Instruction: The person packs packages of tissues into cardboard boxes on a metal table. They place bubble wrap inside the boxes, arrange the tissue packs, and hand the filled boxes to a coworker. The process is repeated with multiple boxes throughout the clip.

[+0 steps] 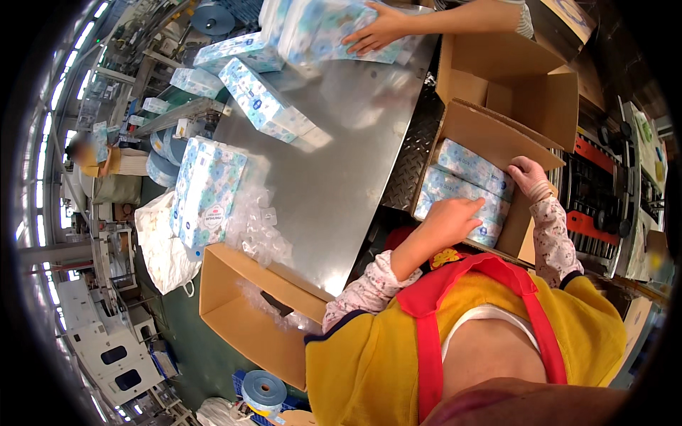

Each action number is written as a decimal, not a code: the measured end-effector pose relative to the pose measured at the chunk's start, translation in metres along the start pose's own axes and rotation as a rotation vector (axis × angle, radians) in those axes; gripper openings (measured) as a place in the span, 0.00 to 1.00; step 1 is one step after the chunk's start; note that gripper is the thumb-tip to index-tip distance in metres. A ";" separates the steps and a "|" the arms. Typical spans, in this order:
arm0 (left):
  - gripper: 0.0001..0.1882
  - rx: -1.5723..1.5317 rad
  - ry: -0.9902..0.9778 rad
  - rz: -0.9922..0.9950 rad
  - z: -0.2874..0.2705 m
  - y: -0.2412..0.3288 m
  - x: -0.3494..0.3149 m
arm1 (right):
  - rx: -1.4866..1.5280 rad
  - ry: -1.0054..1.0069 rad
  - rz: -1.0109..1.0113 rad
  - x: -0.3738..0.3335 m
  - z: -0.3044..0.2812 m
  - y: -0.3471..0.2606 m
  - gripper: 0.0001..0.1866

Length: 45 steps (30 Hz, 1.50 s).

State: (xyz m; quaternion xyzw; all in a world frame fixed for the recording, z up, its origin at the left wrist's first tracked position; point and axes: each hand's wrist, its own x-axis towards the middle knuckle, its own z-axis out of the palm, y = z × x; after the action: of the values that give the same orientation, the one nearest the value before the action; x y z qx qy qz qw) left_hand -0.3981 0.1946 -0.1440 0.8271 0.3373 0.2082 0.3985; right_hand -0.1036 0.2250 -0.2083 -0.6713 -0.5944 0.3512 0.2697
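An open cardboard carton (490,121) stands in front of me on the right, with blue-and-white floral soft packs (455,186) lying side by side in it. My left hand (452,221) is over the nearer pack, its index finger stretched out; its other fingers are partly hidden. At the carton's right side, my right hand (527,177) has its fingers curled by the edge, close to the far pack. Across the metal table, another person's hand (376,30) rests spread on a large clear-wrapped bundle of similar packs (305,32).
A second open carton (518,64) adjoins mine on the far side. The metal table (348,163) carries loose packs (259,99), an upright bundle (206,188) and crumpled clear film (259,227). Lower left is another carton (249,312). A roller conveyor (593,206) lies right.
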 end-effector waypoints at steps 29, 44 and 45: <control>0.47 -0.755 1.101 -0.727 -0.159 -0.158 -0.146 | -0.863 -0.168 -0.434 0.379 0.404 -0.495 0.40; 0.45 -0.579 1.039 -0.599 -0.176 -0.231 -0.126 | -0.797 0.130 -0.440 0.451 0.360 -0.449 0.42; 0.45 -0.556 1.024 -0.572 -0.181 -0.232 -0.121 | -0.798 0.024 -0.160 0.463 0.357 -0.443 0.41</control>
State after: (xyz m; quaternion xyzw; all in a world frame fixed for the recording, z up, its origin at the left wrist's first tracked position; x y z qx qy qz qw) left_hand -0.6824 0.3064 -0.2307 0.3666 0.6249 0.5417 0.4262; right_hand -0.6341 0.7282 -0.1499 -0.6791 -0.7310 0.0629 0.0216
